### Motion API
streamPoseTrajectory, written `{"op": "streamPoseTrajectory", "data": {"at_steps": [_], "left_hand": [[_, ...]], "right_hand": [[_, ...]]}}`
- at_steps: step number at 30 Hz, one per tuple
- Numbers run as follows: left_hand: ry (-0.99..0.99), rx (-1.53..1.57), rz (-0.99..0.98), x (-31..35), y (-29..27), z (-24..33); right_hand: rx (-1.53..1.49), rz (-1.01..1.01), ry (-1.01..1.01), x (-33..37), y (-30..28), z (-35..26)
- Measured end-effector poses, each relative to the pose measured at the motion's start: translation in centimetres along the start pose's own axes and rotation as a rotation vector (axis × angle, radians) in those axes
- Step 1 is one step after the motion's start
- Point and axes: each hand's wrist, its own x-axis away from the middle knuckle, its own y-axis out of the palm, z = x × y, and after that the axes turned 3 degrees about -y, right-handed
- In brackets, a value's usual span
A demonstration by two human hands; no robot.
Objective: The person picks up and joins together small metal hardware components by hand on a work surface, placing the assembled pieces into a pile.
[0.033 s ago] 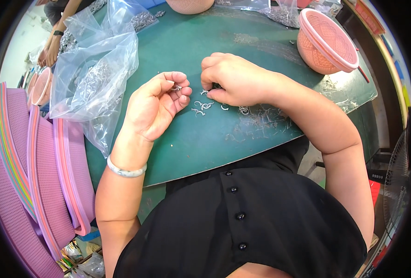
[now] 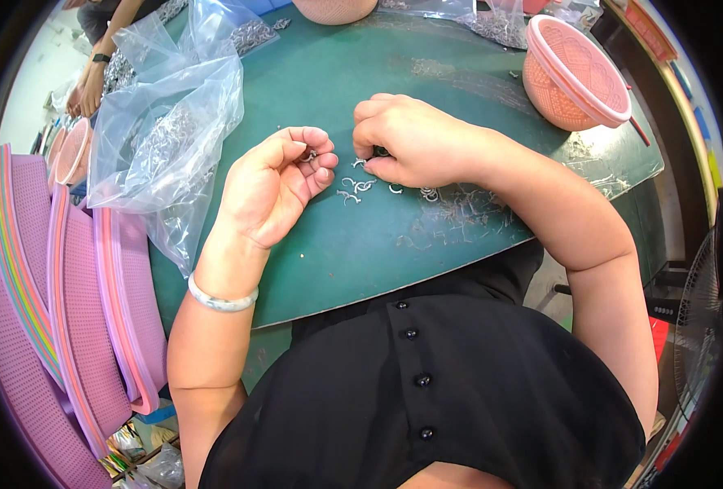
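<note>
The right hand point(image 2: 414, 143) curls over whatever it presses on the green table point(image 2: 426, 73), so the dark bit under its fingers cannot be made out. The left hand point(image 2: 276, 187) pinches a small metal piece point(image 2: 309, 155) too tiny to identify. The clear bag point(image 2: 166, 138) blurs its metal contents. The pink basket point(image 2: 577, 77) hides its inside. The top edge cuts off another basket point(image 2: 333, 10).

No change shows between the two frames. At centre frame the left hand point(image 2: 276, 187) sits exactly where it was, fingertips pinched on a small metal piece point(image 2: 309, 155), and the right hand point(image 2: 414, 143) has not shifted from the hooks point(image 2: 357, 187) on the green mat point(image 2: 337, 244).
</note>
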Motion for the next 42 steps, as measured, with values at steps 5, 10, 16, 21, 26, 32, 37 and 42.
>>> {"op": "streamPoseTrajectory", "data": {"at_steps": [5, 10, 16, 21, 26, 32, 37, 42], "left_hand": [[-0.004, -0.06, 0.025, 0.0, 0.0, -0.1], [-0.001, -0.178, 0.063, 0.2, 0.4, 0.0], [-0.001, -0.307, 0.122, 0.4, 1.1, 0.0], [-0.07, -0.336, 0.058, 0.6, 1.5, 0.0], [-0.038, -0.351, 0.062, 0.7, 1.2, -0.1], [0.015, -0.227, 0.07, 0.5, 1.2, 0.0], [0.007, -0.172, 0.014, 0.4, 0.2, 0.4], [0.009, -0.156, 0.053, 0.7, 0.7, 0.3]], "right_hand": [[-0.08, -0.007, 0.012, -0.1, 0.0, 0.2], [-0.104, -0.018, 0.017, -0.2, 0.0, 0.3], [-0.395, 0.045, 0.098, -0.4, -0.7, 0.4], [-0.529, 0.099, 0.112, -0.5, -1.0, -0.2], [-0.527, 0.102, 0.128, -0.7, -1.3, -0.5], [-0.109, 0.05, -0.039, 0.0, -0.5, 1.1], [-0.038, -0.041, 0.046, -0.2, -0.3, 0.6], [-0.046, 0.034, -0.002, -0.3, -0.4, 0.6]]}}
